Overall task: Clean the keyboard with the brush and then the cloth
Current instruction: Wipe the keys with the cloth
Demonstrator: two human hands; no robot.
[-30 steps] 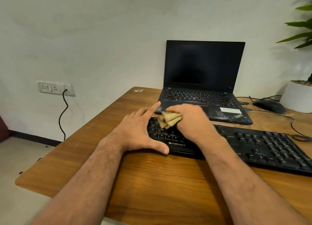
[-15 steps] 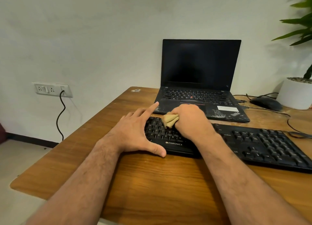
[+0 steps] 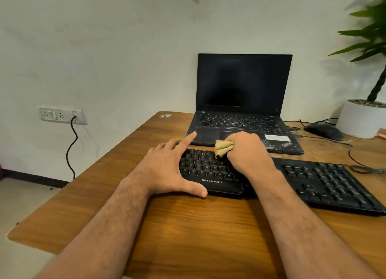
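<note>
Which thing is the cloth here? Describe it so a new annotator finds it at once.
Start at the open black laptop against the wall, then drop to the black keyboard in front of it. The cloth is the bunched tan wad gripped in the right hand on the keys, the only pale, soft thing among black hardware.

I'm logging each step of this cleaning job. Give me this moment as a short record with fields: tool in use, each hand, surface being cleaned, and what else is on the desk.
tool in use: tan cloth, bunched; no brush in view
right hand: grips the cloth, pressing it on the upper key rows
left hand: spread flat on the keyboard's left end, index finger pointing forward
surface: black keyboard on the wooden desk
behind it: open laptop, screen dark
far right: mouse, white plant pot
</note>
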